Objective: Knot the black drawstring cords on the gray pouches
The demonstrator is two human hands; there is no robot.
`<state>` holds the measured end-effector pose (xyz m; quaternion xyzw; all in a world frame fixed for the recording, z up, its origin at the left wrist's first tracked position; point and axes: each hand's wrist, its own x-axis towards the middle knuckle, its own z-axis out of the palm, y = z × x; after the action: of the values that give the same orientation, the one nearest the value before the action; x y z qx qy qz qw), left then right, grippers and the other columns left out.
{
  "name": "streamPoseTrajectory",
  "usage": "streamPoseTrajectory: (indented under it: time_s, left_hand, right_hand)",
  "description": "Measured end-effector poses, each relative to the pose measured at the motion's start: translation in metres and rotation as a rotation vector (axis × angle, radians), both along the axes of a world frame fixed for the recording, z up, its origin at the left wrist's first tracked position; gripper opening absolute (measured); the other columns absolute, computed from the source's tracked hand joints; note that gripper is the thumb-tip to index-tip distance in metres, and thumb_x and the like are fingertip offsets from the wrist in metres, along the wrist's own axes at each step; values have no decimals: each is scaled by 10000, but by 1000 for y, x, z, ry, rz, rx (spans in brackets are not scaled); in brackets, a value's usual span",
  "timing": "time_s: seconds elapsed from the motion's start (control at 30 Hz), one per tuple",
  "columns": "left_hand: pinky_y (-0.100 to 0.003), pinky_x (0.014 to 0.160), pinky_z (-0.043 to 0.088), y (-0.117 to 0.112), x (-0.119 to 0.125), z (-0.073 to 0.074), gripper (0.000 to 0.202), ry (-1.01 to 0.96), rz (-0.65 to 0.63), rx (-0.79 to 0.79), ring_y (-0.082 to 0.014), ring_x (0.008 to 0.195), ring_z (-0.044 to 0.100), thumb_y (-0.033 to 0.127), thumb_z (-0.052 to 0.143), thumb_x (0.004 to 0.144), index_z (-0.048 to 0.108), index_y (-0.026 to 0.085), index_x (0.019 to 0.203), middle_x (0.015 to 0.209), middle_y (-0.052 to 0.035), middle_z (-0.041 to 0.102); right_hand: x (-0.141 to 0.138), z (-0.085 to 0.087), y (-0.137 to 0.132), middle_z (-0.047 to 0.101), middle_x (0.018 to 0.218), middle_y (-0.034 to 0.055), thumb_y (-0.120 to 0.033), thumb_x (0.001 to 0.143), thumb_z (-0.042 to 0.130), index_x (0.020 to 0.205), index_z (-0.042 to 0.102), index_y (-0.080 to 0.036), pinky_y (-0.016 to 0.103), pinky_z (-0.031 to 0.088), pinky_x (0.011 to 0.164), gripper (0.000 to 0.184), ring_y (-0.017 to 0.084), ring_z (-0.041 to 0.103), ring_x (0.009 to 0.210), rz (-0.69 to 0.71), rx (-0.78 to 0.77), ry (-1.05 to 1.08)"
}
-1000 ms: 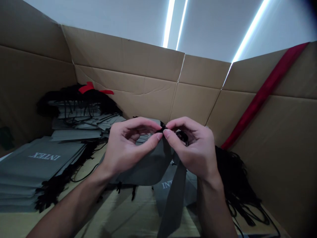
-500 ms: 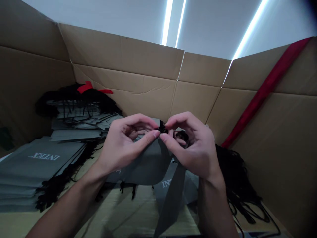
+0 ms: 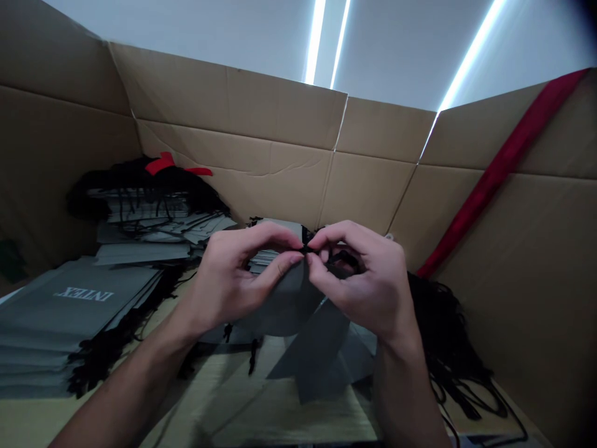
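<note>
My left hand (image 3: 242, 274) and my right hand (image 3: 364, 274) meet at the middle of the head view, thumbs and forefingers pinched. Between their fingertips is a small piece of black cord (image 3: 305, 250), mostly hidden by the fingers. A dark loop of cord (image 3: 344, 258) lies inside the curl of my right hand. Below the fingertips hangs a grey fabric drawstring pouch (image 3: 284, 311), its surface plain on this side. More grey fabric (image 3: 321, 354) spreads beneath my right hand; whether it belongs to the same pouch I cannot tell.
At the left lie stacked grey pouches (image 3: 88, 292) printed INTEX, with black cord ends along one side. Behind them rises another pile (image 3: 149, 211) topped with black cords and red strips. A heap of black cords (image 3: 443, 336) lies right. Cardboard walls (image 3: 233, 137) enclose the table (image 3: 224, 404).
Both hands still pinch at the cord, with the fingertips slightly lower. The grey fabric below has swung and spread out, covering the printed lettering that showed beneath it.
</note>
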<state>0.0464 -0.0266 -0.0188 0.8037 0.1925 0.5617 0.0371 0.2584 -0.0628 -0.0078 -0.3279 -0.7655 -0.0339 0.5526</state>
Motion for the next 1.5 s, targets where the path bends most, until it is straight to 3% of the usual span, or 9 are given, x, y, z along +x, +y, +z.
streamPoseTrajectory:
  time_s: [0.13,0.27,0.4,0.57,0.8,1.1,1.37,1.5]
  left_hand:
    - [-189,844,611,0,-2,-3,242,62,97,256,-105,863,810,85,798,953,756,231,1142,1031,29,859]
    - [-195,870,618,-2,-2,-3,222,126,194,473,-125,899,824,58,791,960,733,203,1117,1020,0,858]
    - [-207,893,653,-5,1,-3,174,123,205,486,-137,886,838,78,748,1000,724,216,1103,1009,0,864]
    - [-170,907,664,-2,8,-9,189,1,258,492,-125,881,850,75,823,955,764,198,1085,1016,3,883]
    - [-155,995,657,3,11,-15,241,-51,275,632,-134,945,862,59,874,921,791,161,1123,1080,-37,895]
    - [-271,850,706,-5,16,-15,233,-87,212,377,-178,851,840,60,783,912,775,259,1032,990,1,873]
    - [-299,808,663,-2,10,-15,287,-154,-45,139,-170,841,811,49,833,826,786,260,1015,969,3,856]
    - [-249,799,665,-3,10,-8,268,-233,-170,16,-148,829,809,1,809,790,796,220,943,934,-6,858]
  right_hand:
    - [-1,-1,0,798,924,-32,-91,881,769,994,753,-222,232,584,738,173,124,746,802,-7,-53,35]
    - [-3,-2,0,788,914,-46,-82,877,758,991,753,-215,187,532,630,175,79,691,709,6,-40,32]
    - [-4,-3,-1,777,897,-55,-81,887,757,991,758,-215,178,547,663,170,69,681,706,6,-29,28]
    - [-7,-3,-2,782,890,-53,-104,897,781,989,774,-216,170,559,665,145,68,689,701,-8,-43,91]
    - [-8,-3,-4,767,839,-57,-128,929,787,982,782,-223,180,551,631,109,74,679,665,-20,-42,155]
    - [-8,-1,-5,812,923,-12,-109,922,772,993,797,-229,276,621,762,142,140,726,748,-13,26,71]
    - [-6,-1,-7,782,886,-29,-99,866,788,970,786,-238,268,562,660,174,126,686,691,39,-53,105]
    - [-6,-1,-7,788,932,-23,-86,867,781,960,782,-235,253,524,599,175,113,661,671,91,-78,162]
